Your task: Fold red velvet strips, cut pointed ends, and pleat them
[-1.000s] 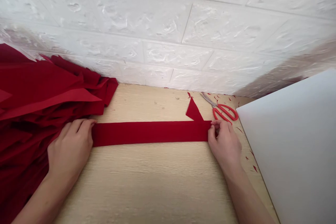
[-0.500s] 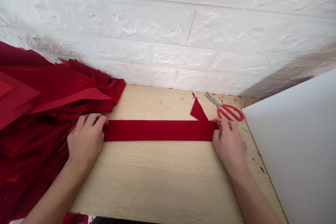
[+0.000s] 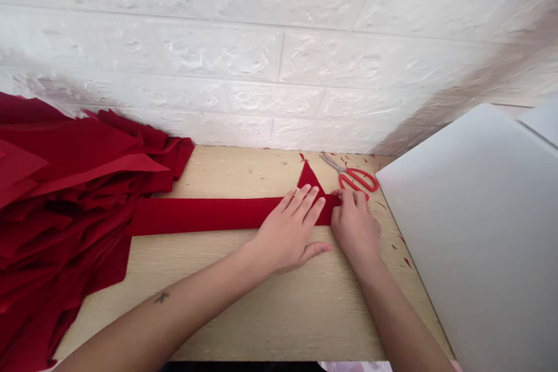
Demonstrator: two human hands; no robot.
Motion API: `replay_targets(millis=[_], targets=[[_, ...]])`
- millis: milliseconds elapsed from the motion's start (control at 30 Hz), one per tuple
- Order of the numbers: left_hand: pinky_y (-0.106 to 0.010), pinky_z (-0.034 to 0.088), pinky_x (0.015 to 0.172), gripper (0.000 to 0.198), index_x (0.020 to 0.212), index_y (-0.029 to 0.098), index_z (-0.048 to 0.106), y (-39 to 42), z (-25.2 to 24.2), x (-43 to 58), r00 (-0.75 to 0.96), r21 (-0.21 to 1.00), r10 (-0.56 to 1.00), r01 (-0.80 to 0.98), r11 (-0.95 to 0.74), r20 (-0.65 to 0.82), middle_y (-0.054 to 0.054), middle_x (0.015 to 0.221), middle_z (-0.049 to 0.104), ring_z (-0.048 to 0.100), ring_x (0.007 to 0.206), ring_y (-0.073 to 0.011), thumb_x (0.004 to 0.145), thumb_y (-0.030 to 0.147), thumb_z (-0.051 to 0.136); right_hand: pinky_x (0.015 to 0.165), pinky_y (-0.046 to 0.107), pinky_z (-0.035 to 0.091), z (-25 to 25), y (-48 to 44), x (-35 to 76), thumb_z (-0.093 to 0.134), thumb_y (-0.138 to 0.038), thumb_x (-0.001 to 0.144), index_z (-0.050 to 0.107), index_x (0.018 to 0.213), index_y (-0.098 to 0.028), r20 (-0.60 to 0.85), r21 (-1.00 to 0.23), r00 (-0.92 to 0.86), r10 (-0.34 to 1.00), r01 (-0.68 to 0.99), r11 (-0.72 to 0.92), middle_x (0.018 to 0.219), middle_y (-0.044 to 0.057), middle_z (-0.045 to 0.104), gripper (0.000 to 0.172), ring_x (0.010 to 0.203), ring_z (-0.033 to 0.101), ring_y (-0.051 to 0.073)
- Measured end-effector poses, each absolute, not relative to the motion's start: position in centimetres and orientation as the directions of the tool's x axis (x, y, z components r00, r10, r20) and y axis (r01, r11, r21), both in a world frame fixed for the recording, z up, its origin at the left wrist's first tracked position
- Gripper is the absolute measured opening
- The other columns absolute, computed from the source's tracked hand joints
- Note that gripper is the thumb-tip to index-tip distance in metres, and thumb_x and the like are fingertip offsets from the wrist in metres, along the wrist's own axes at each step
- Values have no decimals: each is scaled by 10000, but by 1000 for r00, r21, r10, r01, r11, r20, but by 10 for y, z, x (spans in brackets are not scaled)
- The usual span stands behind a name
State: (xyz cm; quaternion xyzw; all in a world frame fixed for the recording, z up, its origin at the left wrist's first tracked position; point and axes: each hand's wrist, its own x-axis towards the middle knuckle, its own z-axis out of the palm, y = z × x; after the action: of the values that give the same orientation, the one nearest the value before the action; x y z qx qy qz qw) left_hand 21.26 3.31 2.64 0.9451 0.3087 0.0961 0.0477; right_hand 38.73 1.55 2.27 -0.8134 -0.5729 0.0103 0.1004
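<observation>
A long red fabric strip (image 3: 200, 215) lies flat across the wooden table, its left end meeting the red fabric pile. My left hand (image 3: 290, 229) rests palm down on the strip towards its right end, fingers stretched out and thumb apart. At the strip's right end my right hand (image 3: 356, 224) has its fingers curled in and grips the edge. Behind the strip, a small pointed red fabric scrap (image 3: 309, 175) sticks out, its lower part covered by the strip and my left fingers. Just beyond my right hand lie scissors (image 3: 360, 177) with red handles.
A large heap of red fabric (image 3: 87, 186) covers the table's left side. A white textured brick-pattern wall (image 3: 244, 58) rises behind. A white panel (image 3: 475, 215) stands along the right, with small red snippets (image 3: 407, 262) beside it on the wooden table (image 3: 261, 314).
My left hand has let go of the strip's left end and moved right, onto the strip near my right hand. My right hand stays at the right end. The camera view has shifted slightly.
</observation>
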Motion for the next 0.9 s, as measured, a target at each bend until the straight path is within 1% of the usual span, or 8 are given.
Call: replay_targets(millis=[67, 167, 300, 433, 567, 733, 833, 900], targets=[[-518, 220, 1263, 808, 1551, 33, 334, 41, 13, 222, 769, 212, 637, 614, -760, 54, -218, 1644, 271, 188, 1558, -342, 1005, 627, 309, 625, 353, 412, 22, 14, 388, 428, -117, 914, 622, 1178, -182, 91, -184, 346, 934, 928, -325, 1214, 151, 621, 334, 1026, 621, 281], [-516, 190, 1277, 673, 1559, 58, 329, 46, 3, 221, 731, 292, 681, 641, -710, 50, -181, 1655, 278, 180, 1565, -304, 1054, 494, 246, 685, 350, 438, 21, 12, 391, 415, -97, 920, 607, 1189, -178, 71, -200, 354, 932, 921, -335, 1241, 142, 609, 340, 1058, 623, 269], [-444, 291, 1253, 481, 1473, 114, 460, 47, 8, 219, 625, 418, 777, 686, -596, 82, -131, 1580, 451, 355, 1500, -234, 1060, 310, 313, 728, 355, 455, 20, 11, 393, 405, -79, 920, 593, 1204, -169, 48, -214, 366, 929, 912, -349, 1260, 143, 604, 352, 1071, 626, 270], [-473, 443, 1109, 366, 1314, 142, 563, 50, 20, 221, 504, 427, 862, 768, -478, 58, -169, 1387, 576, 506, 1332, -297, 1007, 327, 490, 733, 357, 460, 21, 10, 394, 391, -78, 920, 586, 1217, -166, 34, -214, 376, 926, 908, -360, 1263, 143, 601, 366, 1063, 631, 272], [-448, 538, 898, 445, 1215, 104, 569, 66, 34, 225, 446, 390, 892, 835, -388, -69, -184, 1190, 655, 632, 1098, -329, 891, 384, 689, 744, 362, 475, 24, 11, 393, 392, -80, 911, 582, 1227, -160, 31, -222, 375, 927, 907, -359, 1250, 151, 602, 378, 1048, 633, 273], [-341, 528, 638, 383, 1004, 129, 667, 90, 45, 230, 492, 395, 843, 834, -386, -216, -153, 986, 732, 715, 820, -289, 792, 424, 787, 744, 404, 502, 17, 13, 390, 399, -73, 882, 586, 1219, -150, 85, -282, 391, 916, 891, -355, 1227, 168, 626, 393, 1032, 643, 304], [-321, 532, 719, 228, 976, 185, 707, 91, 47, 225, 609, 449, 772, 750, -486, -182, -86, 973, 748, 716, 871, -255, 832, 353, 761, 725, 414, 516, 17, 9, 398, 439, -76, 849, 604, 1163, -166, 182, -383, 372, 910, 879, -283, 1169, 165, 646, 365, 945, 656, 294], [-343, 520, 854, 183, 1027, 200, 698, 88, 46, 216, 670, 467, 735, 686, -558, -106, -74, 1052, 735, 686, 1007, -256, 889, 321, 704, 757, 418, 528, 24, 4, 407, 456, -114, 873, 610, 1121, -189, 365, -466, 339, 867, 873, -145, 1116, 141, 650, 302, 954, 650, 281]])
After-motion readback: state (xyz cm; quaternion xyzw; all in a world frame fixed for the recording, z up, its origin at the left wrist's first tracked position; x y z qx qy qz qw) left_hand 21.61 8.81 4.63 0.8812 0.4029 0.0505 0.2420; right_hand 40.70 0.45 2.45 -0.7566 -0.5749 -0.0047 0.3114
